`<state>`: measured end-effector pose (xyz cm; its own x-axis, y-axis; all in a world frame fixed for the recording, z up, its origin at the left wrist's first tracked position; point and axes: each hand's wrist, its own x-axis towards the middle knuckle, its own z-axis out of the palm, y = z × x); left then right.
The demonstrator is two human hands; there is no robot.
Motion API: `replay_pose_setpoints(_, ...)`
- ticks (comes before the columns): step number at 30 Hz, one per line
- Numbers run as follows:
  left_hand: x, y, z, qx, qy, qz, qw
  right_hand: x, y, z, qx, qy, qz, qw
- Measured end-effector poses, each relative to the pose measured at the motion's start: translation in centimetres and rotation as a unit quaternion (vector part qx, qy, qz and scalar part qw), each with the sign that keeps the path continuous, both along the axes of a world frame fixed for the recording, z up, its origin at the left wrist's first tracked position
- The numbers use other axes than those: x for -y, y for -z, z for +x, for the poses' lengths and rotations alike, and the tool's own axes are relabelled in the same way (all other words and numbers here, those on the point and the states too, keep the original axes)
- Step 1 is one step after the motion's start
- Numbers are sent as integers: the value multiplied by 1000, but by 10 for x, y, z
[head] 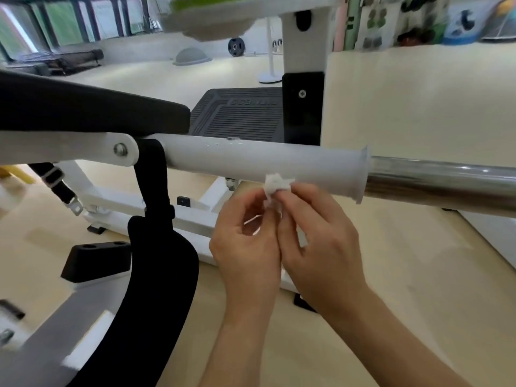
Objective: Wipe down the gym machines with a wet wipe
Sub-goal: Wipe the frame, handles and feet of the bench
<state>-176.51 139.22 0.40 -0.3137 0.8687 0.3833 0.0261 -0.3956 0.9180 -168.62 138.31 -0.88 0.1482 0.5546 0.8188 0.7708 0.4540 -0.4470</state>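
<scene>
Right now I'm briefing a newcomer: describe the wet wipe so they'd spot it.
Find the horizontal white-painted metal tube meeting a shiny chrome bar at a flared collar. Left of that collar, the left hand and right hand pinch a crumpled white wet wipe, the only soft, wrinkled thing there.

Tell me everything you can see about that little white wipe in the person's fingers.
The wet wipe is a small, white, crumpled wad that looks soft. The left hand and the right hand pinch it from either side, and part of it is hidden between the fingers. Its top pokes out in front of the machine's white tube; whether it touches the tube is unclear.
</scene>
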Motion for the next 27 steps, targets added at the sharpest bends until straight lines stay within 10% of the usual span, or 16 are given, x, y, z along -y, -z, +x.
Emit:
replay_pose_setpoints(6,-31,-16,-1,-273,-20,125,954,-10,-10,19,178,188,8,966)
replay_pose_setpoints(14,-51,4,-40,-149,-39,-66,986,-43,2,-18,302,149,-17,942)
replay_pose_setpoints(27,-37,-26,-15,-244,-20,44,968,-23,-19,13,173,82,-50,980)
